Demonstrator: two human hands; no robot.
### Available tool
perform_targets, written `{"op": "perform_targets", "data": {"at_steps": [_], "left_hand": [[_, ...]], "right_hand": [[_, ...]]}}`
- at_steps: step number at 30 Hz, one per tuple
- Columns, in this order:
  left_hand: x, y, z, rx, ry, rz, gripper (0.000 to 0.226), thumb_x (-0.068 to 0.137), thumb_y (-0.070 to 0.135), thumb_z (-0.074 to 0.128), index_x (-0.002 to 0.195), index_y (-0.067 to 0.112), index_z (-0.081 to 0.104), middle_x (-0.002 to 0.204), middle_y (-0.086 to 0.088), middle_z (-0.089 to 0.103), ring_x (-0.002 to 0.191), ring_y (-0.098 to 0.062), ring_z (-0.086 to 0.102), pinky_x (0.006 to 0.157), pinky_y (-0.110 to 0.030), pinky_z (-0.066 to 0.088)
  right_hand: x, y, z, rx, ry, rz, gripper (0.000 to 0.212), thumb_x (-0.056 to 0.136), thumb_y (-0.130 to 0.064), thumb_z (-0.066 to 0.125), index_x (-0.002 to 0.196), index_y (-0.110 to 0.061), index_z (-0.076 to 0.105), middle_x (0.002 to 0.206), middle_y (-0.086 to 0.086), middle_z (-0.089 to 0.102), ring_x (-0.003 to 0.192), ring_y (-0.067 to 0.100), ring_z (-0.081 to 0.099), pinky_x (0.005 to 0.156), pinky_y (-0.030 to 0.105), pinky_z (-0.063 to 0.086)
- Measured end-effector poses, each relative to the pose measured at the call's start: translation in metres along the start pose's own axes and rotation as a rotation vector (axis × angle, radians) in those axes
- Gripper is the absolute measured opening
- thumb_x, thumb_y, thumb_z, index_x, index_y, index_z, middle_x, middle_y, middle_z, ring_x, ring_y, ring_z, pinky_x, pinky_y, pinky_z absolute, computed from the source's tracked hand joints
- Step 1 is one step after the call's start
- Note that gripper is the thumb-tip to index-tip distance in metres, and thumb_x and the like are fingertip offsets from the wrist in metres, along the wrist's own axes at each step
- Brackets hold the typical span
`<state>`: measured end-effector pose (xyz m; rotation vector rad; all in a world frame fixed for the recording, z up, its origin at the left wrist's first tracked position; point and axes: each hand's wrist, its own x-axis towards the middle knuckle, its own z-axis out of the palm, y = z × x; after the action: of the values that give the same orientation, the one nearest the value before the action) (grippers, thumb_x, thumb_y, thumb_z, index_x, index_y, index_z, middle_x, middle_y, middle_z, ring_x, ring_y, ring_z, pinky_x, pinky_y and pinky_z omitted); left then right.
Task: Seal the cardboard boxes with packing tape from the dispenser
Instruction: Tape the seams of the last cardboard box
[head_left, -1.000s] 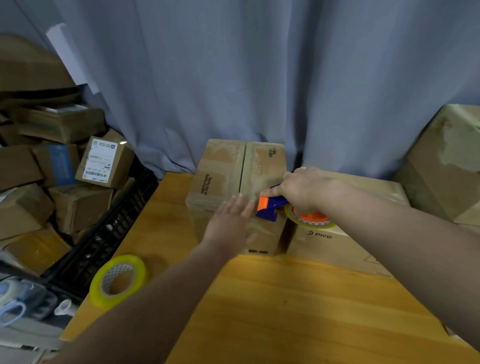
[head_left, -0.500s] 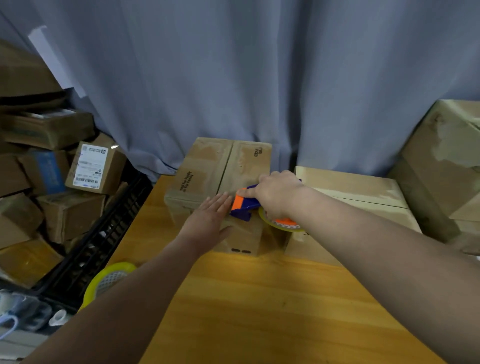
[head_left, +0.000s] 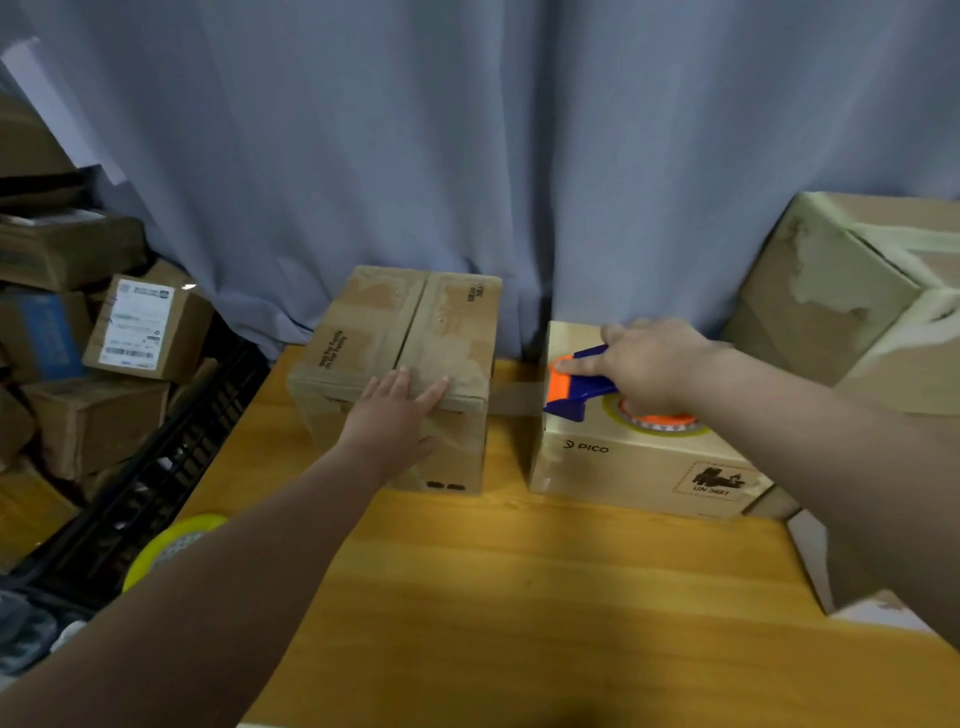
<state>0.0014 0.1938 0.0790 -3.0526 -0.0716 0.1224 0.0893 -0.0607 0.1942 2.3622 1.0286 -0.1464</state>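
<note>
A worn cardboard box (head_left: 400, 332) stands on the wooden table (head_left: 519, 597) against the grey curtain (head_left: 467, 130), its two top flaps meeting along a centre seam; the left hand (head_left: 395, 421) lies flat and open on the box's near top edge, fingers spread and pointing away, palm draped over the corner onto the front face, gripping nothing. To its right, apart from it by a narrow gap of bare table, sits a lighter box printed PICO (head_left: 623, 462); above that box's left end the right hand (head_left: 649, 364) is closed round the tape dispenser (head_left: 576, 387), whose blue and orange head juts out leftward past the fingers while the roll with its orange hub and yellowish rim shows below the palm. A strip of clear brownish tape (head_left: 514, 399) stretches across the gap from the dispenser's head to the right side of the worn box, near its top edge. A larger torn carton (head_left: 841, 291) leans at far right; a yellow tape roll (head_left: 171, 545) lies at the table's left edge, partly behind the left forearm; a heap of cartons (head_left: 104, 353) fills the left, with a black crate (head_left: 171, 467) beside the table.
</note>
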Motion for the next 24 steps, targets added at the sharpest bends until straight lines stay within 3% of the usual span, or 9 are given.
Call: {"op": "perform_targets", "data": {"at_steps": [6,11,14,18,24], "left_hand": [[0.003,0.017,-0.009,0.103,-0.106,-0.059,0.081,0.091,0.062,0.041,0.147,0.043,-0.014,0.155,-0.028,0.004,0.145,-0.039,0.007,0.117,-0.050,0.011],[0.003,0.025,-0.012,0.034,0.013,0.051,0.070,0.098,0.033,0.045,0.153,0.019,0.003,0.160,-0.009,-0.005,0.147,-0.024,-0.007,0.118,-0.039,0.000],[0.004,0.033,-0.014,-0.103,0.001,0.015,0.060,0.101,0.026,0.038,0.152,0.013,0.009,0.161,-0.004,0.007,0.147,-0.018,0.009,0.116,-0.033,0.016],[0.010,0.044,-0.012,-0.046,0.085,-0.035,0.059,0.101,0.040,0.035,0.152,0.022,0.011,0.152,-0.011,0.029,0.138,-0.027,0.033,0.102,-0.037,0.039],[0.016,0.053,-0.009,0.151,0.057,-0.025,0.059,0.102,0.034,0.034,0.153,0.022,0.006,0.154,-0.023,0.019,0.141,-0.036,0.026,0.107,-0.043,0.035]], "right_hand": [[-0.001,0.002,0.003,0.006,0.028,-0.004,0.071,0.094,-0.032,0.053,0.149,-0.047,0.010,0.128,0.008,0.043,0.112,0.028,0.048,0.080,0.035,0.042],[0.002,0.004,0.004,-0.023,0.048,-0.005,0.072,0.094,-0.031,0.053,0.149,-0.046,0.010,0.128,0.009,0.043,0.113,0.030,0.048,0.083,0.037,0.043],[0.003,0.003,0.006,0.001,0.038,-0.008,0.073,0.094,-0.030,0.054,0.149,-0.046,0.010,0.128,0.008,0.043,0.113,0.029,0.048,0.084,0.038,0.045],[0.001,0.006,0.012,0.020,0.070,-0.035,0.071,0.094,-0.030,0.051,0.149,-0.048,0.009,0.126,0.008,0.044,0.111,0.028,0.049,0.085,0.037,0.044],[-0.004,0.015,0.019,0.057,0.162,-0.047,0.071,0.096,-0.033,0.048,0.149,-0.047,0.003,0.125,0.008,0.044,0.111,0.027,0.049,0.085,0.035,0.038]]}}
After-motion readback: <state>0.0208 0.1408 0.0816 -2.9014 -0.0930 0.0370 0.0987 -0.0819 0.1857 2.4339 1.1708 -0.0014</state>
